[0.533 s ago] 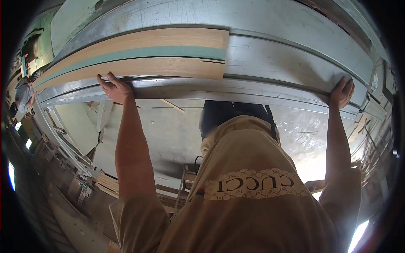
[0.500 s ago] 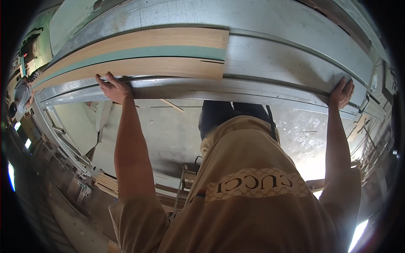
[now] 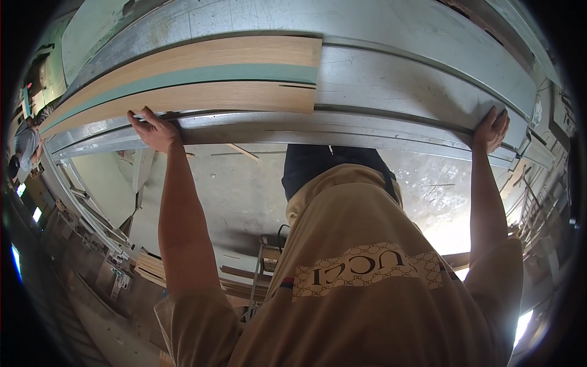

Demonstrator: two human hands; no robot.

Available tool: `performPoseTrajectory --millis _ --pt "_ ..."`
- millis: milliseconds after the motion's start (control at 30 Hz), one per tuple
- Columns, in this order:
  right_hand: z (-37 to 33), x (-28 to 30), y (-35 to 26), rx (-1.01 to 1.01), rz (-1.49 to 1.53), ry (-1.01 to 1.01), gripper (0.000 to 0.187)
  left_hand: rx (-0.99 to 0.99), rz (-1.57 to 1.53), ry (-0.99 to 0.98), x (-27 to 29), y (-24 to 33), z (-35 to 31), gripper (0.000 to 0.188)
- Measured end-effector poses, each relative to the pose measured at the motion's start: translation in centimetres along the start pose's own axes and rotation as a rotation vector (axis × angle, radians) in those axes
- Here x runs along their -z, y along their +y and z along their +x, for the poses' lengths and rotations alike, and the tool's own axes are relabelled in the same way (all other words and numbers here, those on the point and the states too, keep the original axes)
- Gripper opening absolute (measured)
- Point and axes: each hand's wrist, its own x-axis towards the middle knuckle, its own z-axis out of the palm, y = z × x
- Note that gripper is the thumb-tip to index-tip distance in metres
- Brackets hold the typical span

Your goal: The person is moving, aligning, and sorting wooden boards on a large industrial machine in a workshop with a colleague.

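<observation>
A long wood-faced board (image 3: 263,96) lies flat on a metal machine table (image 3: 391,79). A green stripe (image 3: 232,73) runs along it, with a dark line beside it and a short dark slit near its right end. At its near edge, toward the left, my left hand (image 3: 156,129) has its fingers spread, the tips at the board and the palm over the metal rail (image 3: 244,128). Far to the right, my right hand (image 3: 491,129) rests on the table's near edge, fingers stretched forward on the metal, well apart from the board. Both thumbs are partly hidden.
At the far left another person (image 3: 27,144) in a grey top stands by the board's far end. Stacked wooden strips (image 3: 150,268) lie below my left arm. A metal frame (image 3: 92,205) stands on the left, and a loose wood strip (image 3: 243,151) lies on the floor.
The whole view has shifted slightly, so table, board and hands appear a little further left. Both hands keep their places, with no clear movement of the board on the table.
</observation>
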Motion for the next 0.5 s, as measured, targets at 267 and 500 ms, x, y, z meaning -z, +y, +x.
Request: performPoseTrajectory --millis 267,500 --pt "-0.06 -0.01 -0.17 -0.004 -0.004 -0.031 0.07 -0.017 -0.074 0.02 0.02 0.06 -0.26 0.08" --pt "-0.07 -0.01 -0.08 0.001 -0.01 0.009 0.07 -0.008 -0.129 0.038 -0.1 -0.35 -0.12 0.081"
